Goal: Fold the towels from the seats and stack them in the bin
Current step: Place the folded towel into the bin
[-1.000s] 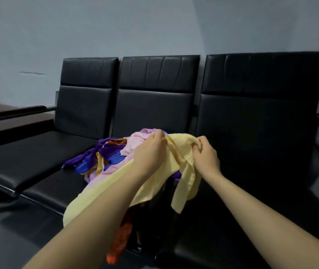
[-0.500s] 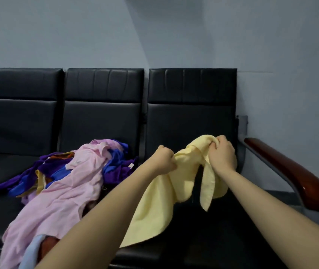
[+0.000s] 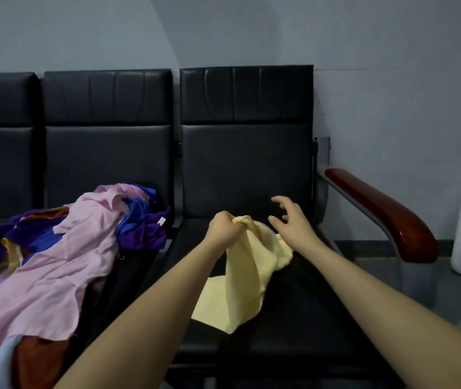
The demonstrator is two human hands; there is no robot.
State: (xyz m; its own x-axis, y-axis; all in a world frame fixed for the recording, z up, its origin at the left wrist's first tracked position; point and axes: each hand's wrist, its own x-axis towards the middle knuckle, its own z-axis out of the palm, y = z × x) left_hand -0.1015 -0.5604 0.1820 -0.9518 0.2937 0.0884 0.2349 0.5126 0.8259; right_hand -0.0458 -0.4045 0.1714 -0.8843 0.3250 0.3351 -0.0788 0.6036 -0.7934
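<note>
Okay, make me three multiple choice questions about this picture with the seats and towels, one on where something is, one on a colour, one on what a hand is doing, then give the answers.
1. Where does the pile of towels lie?
A. on the middle seat
B. on the floor
C. in the white bin

2. What colour is the towel in the left hand?
A. purple
B. pale yellow
C. orange

3. What is the right hand doing?
A. gripping the wooden armrest
B. pinching the pink towel
C. held open, holding nothing

Answers: 1 A, the pile covers the middle seat. 2 B, the yellow towel hangs from that fist. 3 C, its fingers are spread above the cloth.
</note>
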